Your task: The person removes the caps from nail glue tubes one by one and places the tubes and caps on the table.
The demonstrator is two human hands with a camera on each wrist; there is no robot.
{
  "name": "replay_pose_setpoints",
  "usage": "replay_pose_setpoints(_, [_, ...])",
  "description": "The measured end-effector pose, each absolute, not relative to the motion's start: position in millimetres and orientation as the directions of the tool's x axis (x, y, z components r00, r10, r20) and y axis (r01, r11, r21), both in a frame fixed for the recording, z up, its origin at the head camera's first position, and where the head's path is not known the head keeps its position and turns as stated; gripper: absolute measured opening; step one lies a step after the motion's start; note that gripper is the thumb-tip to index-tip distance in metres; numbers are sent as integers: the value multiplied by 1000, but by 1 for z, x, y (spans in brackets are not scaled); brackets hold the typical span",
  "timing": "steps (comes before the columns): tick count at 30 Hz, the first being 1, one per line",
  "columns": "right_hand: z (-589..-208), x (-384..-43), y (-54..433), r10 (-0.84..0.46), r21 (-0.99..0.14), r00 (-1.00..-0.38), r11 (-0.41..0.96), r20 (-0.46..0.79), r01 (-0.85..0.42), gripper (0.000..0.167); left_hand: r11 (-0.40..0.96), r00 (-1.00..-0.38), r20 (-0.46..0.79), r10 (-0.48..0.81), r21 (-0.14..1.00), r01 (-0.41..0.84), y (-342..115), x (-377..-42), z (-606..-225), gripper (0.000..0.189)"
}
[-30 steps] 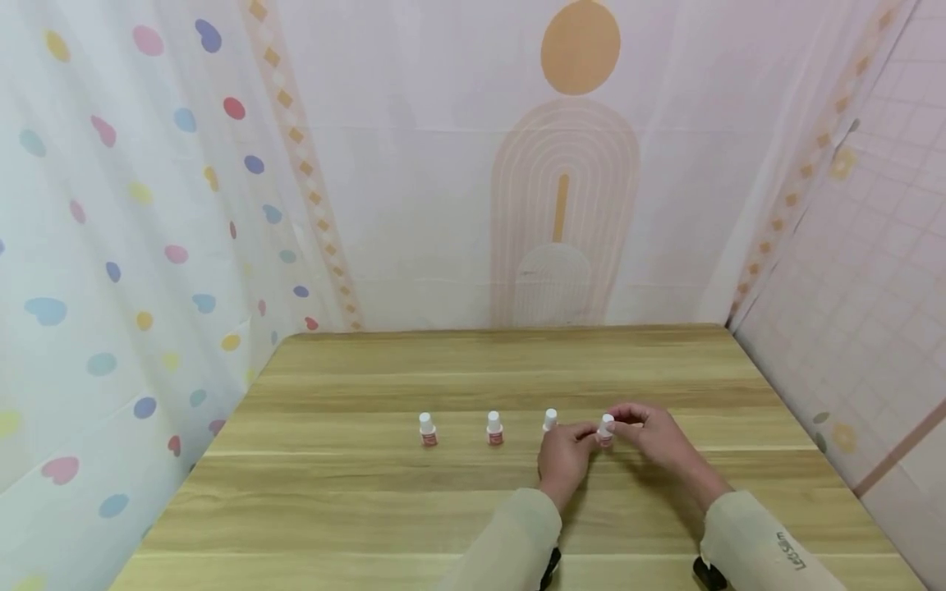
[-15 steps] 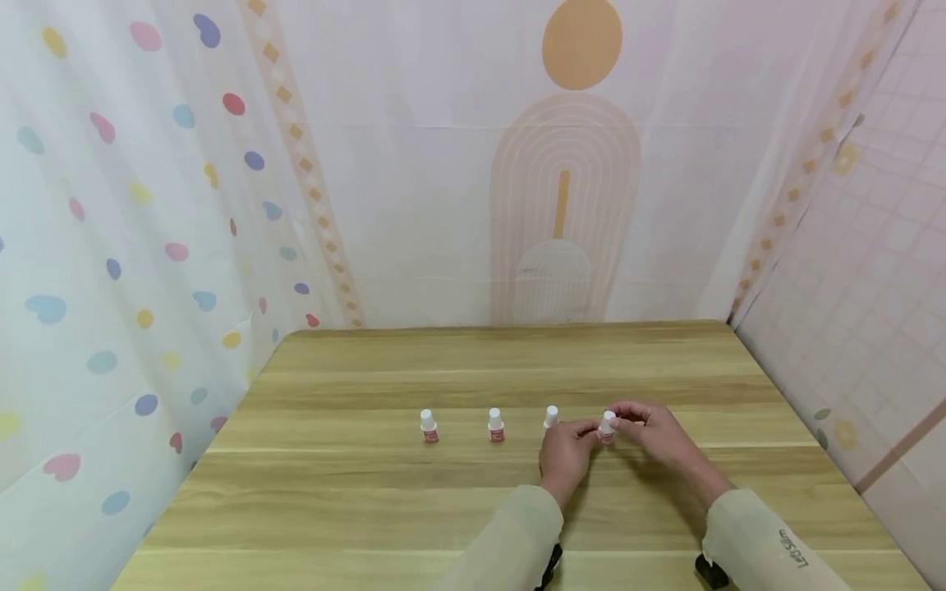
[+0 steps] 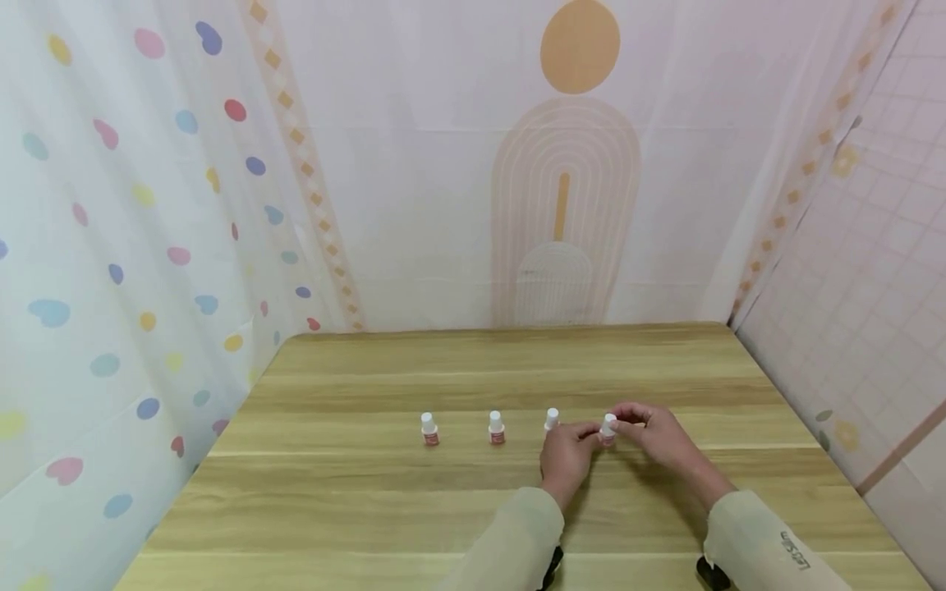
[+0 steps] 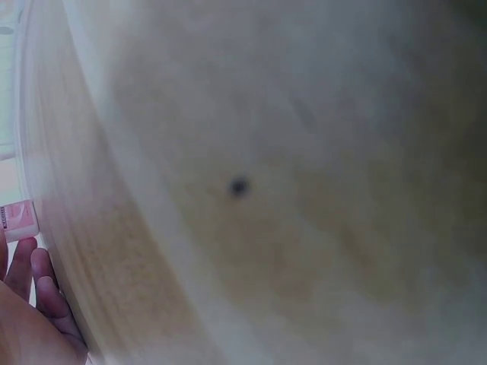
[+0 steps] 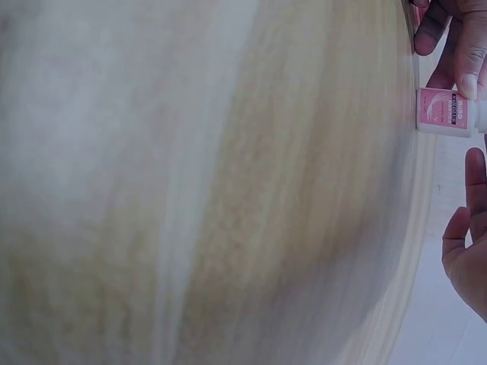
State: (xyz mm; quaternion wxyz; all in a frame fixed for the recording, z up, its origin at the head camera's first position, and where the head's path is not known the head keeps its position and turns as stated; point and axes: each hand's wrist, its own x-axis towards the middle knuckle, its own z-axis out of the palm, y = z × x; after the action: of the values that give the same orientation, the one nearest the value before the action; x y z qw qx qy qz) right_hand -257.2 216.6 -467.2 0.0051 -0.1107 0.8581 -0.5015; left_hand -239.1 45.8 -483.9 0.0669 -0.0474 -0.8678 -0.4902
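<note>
A small white bottle (image 3: 608, 439) with a white cap and a pink label stands upright on the wooden table at the right end of a row. My left hand (image 3: 567, 455) grips its lower body from the left. At the cap, my right hand (image 3: 654, 433) pinches with thumb and index finger. In the right wrist view the bottle (image 5: 445, 112) shows its printed pink label, with the left thumb against it; the cap is cut by the edge there. Partly behind my left hand is another such bottle (image 3: 552, 419). The left wrist view catches only the label end (image 4: 19, 219).
Two more matching bottles stand farther left, one mid-table (image 3: 496, 428) and one at the row's left end (image 3: 429, 430). The wood-grain table (image 3: 355, 509) meets a patterned curtain (image 3: 414, 205) at its back edge, with curtains on both sides.
Both hands stay at the same bottle. It tips very slightly to the right at the cap; the other bottles stay put, and the view shifts a little.
</note>
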Motion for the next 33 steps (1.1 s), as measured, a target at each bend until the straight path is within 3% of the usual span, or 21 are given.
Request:
replay_pose_setpoints(11, [-467, -254, 220, -249, -885, -960, 410, 125, -222, 23, 517, -989, 149, 11, 846, 133, 48, -240, -486, 10])
replay_pose_setpoints(23, [-468, -256, 215, -169, -846, -982, 509, 81, -157, 24, 513, -988, 156, 16, 846, 143, 46, -239, -485, 10])
replay_pose_setpoints(33, [-471, -258, 217, -214, -878, -970, 436, 113, -198, 25, 514, -987, 157, 25, 845, 147, 44, -238, -482, 9])
